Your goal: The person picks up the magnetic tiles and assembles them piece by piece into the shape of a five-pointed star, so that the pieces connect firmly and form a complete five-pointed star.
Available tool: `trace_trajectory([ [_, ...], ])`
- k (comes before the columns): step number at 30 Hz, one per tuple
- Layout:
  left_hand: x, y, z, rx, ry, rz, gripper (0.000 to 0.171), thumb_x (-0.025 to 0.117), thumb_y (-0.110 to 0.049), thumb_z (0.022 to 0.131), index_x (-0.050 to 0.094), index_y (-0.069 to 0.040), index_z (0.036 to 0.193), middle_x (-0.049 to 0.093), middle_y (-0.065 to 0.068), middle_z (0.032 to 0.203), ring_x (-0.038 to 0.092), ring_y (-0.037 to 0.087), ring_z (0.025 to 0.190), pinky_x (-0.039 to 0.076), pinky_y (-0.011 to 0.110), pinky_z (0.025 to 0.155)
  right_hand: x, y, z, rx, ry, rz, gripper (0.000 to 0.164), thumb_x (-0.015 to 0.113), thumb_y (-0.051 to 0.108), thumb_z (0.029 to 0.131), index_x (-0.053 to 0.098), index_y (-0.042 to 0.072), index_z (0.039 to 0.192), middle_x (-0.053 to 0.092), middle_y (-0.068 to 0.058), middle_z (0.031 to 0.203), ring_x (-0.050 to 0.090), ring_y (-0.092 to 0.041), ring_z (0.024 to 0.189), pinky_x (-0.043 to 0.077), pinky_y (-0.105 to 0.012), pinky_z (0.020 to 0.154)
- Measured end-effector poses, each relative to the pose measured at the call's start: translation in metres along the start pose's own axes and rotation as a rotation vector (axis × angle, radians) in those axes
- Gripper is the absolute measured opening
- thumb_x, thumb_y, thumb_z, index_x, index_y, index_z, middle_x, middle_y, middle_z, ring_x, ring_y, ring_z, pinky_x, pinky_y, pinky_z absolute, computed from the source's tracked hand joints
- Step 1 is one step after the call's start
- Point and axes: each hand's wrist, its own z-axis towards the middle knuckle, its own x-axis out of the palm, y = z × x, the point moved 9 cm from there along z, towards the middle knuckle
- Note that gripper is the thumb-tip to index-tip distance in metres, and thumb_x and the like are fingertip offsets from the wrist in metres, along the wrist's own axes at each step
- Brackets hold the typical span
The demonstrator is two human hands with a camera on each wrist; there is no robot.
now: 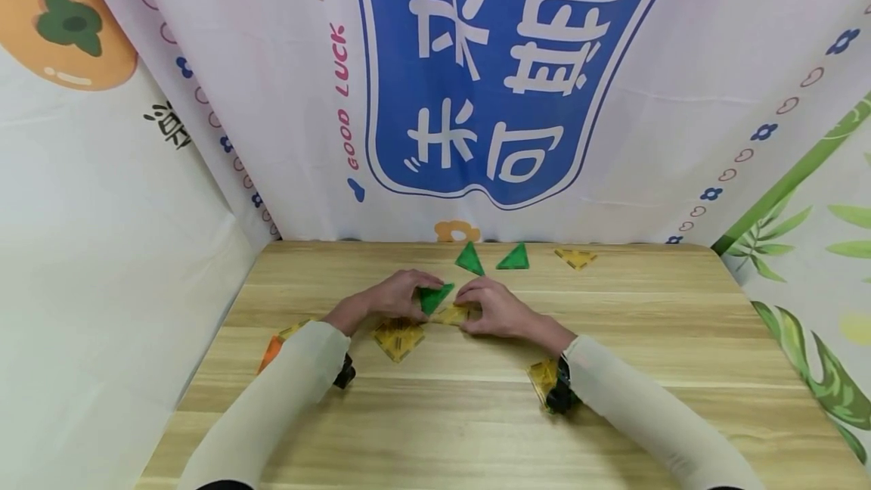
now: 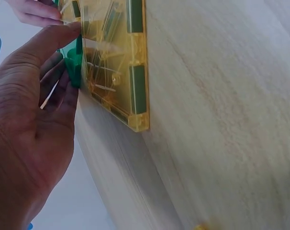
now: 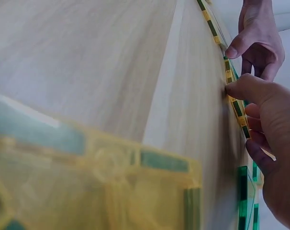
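In the head view, my left hand (image 1: 397, 296) pinches a green triangular magnetic tile (image 1: 435, 297) between thumb and fingers. To its right, my right hand (image 1: 500, 309) grips a translucent yellow triangular magnetic tile (image 1: 450, 315) by its right side. The two tiles lie edge to edge or nearly so; whether they touch I cannot tell. Just below the left hand, yellow tiles (image 1: 398, 342) rest on the table, seen large as a yellow tile (image 2: 117, 67) in the left wrist view. The right wrist view shows the right thumb and fingers on the yellow tile's edge (image 3: 238, 109).
Two green triangles (image 1: 469, 258) (image 1: 514, 257) and a yellow triangle (image 1: 577, 258) lie along the back of the wooden table (image 1: 435, 429). An orange tile (image 1: 270, 354) and a yellow tile (image 1: 294, 328) are beside the left forearm. Another yellow tile (image 1: 542, 378) lies by the right wrist.
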Motion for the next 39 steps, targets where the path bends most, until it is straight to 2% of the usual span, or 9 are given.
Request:
trace_trajectory([
  [9,-0.002,-0.003,-0.003,0.044,-0.009,0.009,0.058,0.087,-0.017,0.090,0.066,0.002,0.141,0.056,0.018,0.151,0.052,0.038,0.140,0.043,0.053,0.118,0.006,-0.002,0.004,0.011,0.044,-0.004,0.042,0.083,0.028,0.091,0.077,0.006,0.126,0.070,-0.009,0.133,0.061,-0.027,0.129,0.050,-0.044,0.112],
  [11,-0.003,-0.003,-0.004,0.048,-0.013,0.012,0.056,0.087,-0.017,0.090,0.067,0.001,0.140,0.057,0.018,0.149,0.053,0.037,0.139,0.044,0.052,0.117,0.006,-0.001,0.006,-0.005,0.030,0.012,0.041,0.083,0.027,0.091,0.077,0.006,0.125,0.068,-0.011,0.132,0.061,-0.028,0.126,0.052,-0.045,0.109],
  [14,-0.004,-0.003,-0.005,0.057,-0.015,0.015,0.056,0.087,-0.018,0.090,0.067,0.000,0.139,0.058,0.018,0.149,0.055,0.037,0.138,0.045,0.052,0.116,0.014,-0.011,0.008,-0.040,-0.010,0.030,0.040,0.082,0.031,0.093,0.078,0.007,0.125,0.065,-0.012,0.128,0.060,-0.027,0.119,0.054,-0.044,0.101],
  [18,-0.004,-0.002,-0.006,0.048,-0.015,-0.009,0.057,0.088,-0.019,0.090,0.067,-0.001,0.140,0.059,0.017,0.149,0.055,0.036,0.138,0.046,0.051,0.116,0.022,-0.022,0.009,-0.054,-0.040,0.064,0.042,0.080,0.037,0.094,0.078,0.009,0.126,0.062,-0.010,0.129,0.058,-0.025,0.118,0.053,-0.043,0.100],
  [22,-0.005,0.001,-0.004,-0.004,-0.034,-0.080,0.056,0.087,-0.021,0.091,0.067,-0.004,0.140,0.059,0.013,0.150,0.054,0.033,0.140,0.045,0.050,0.118,0.006,-0.009,0.003,-0.028,-0.032,0.072,0.040,0.084,0.029,0.092,0.078,0.006,0.124,0.064,-0.012,0.130,0.061,-0.027,0.120,0.054,-0.046,0.102],
  [26,-0.009,0.000,0.001,-0.049,-0.100,-0.128,0.055,0.085,-0.021,0.093,0.066,-0.003,0.141,0.061,0.012,0.149,0.055,0.032,0.140,0.045,0.049,0.117,-0.010,-0.004,-0.007,0.031,-0.028,0.063,0.039,0.085,0.024,0.091,0.077,0.003,0.123,0.066,-0.013,0.131,0.063,-0.028,0.121,0.055,-0.046,0.103],
  [31,-0.016,-0.003,0.011,-0.084,-0.203,-0.122,0.054,0.083,-0.021,0.095,0.065,0.000,0.142,0.062,0.014,0.147,0.056,0.033,0.139,0.047,0.049,0.116,-0.031,-0.020,-0.022,0.085,-0.069,0.023,0.040,0.086,0.023,0.091,0.077,0.002,0.123,0.069,-0.014,0.130,0.065,-0.030,0.122,0.056,-0.048,0.102],
  [35,-0.020,-0.006,0.022,-0.103,-0.268,-0.107,0.055,0.081,-0.023,0.096,0.064,0.002,0.142,0.061,0.017,0.148,0.055,0.035,0.141,0.045,0.049,0.118,-0.053,-0.036,-0.036,0.088,-0.145,0.012,0.037,0.087,0.018,0.089,0.078,-0.002,0.119,0.072,-0.017,0.123,0.069,-0.034,0.114,0.059,-0.050,0.096],
  [39,-0.021,-0.008,0.033,-0.132,-0.321,-0.084,0.057,0.081,-0.026,0.096,0.063,0.003,0.142,0.063,0.017,0.146,0.057,0.034,0.139,0.046,0.048,0.117,-0.072,-0.057,-0.054,0.146,-0.205,0.025,0.038,0.088,0.016,0.088,0.077,-0.004,0.119,0.073,-0.018,0.121,0.071,-0.036,0.110,0.061,-0.051,0.091],
])
